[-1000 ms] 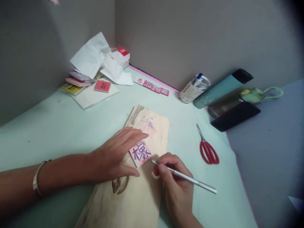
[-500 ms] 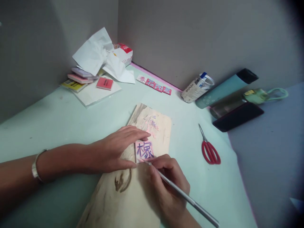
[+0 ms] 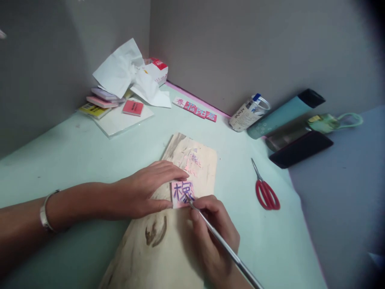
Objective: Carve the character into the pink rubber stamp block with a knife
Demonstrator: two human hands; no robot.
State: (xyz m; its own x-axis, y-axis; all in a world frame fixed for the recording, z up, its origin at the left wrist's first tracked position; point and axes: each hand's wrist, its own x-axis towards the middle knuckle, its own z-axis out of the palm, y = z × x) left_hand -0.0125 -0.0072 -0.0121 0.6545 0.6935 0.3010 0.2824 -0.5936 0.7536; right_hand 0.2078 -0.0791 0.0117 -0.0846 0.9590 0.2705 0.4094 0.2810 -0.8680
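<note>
A small pink carving block (image 3: pixel 177 202) with a purple Chinese character lies on a wooden board (image 3: pixel 177 261). My left hand (image 3: pixel 150 188) grips it at its edges, thumb at the near side and fingers at the far side. In my right hand (image 3: pixel 218 237) a slim silver craft knife (image 3: pixel 222 241) is held like a pen. Its tip rests on the lower right part of the character. Pink and purple shavings (image 3: pixel 192 162) are scattered on the board beyond the block.
Red-handled scissors (image 3: pixel 267 194) lie to the right. Behind them are a can (image 3: pixel 248 114), a teal flask (image 3: pixel 282 112), a green-capped bottle (image 3: pixel 321 122) and a dark phone (image 3: pixel 300 149). Carved pieces (image 3: pixel 195 109) line the back edge; tissues (image 3: pixel 120 68) and small pads (image 3: pixel 99 101) sit at the back left.
The knife tip has moved up from the block's lower edge onto the character, with my right hand shifting slightly. My left hand stays on the block.
</note>
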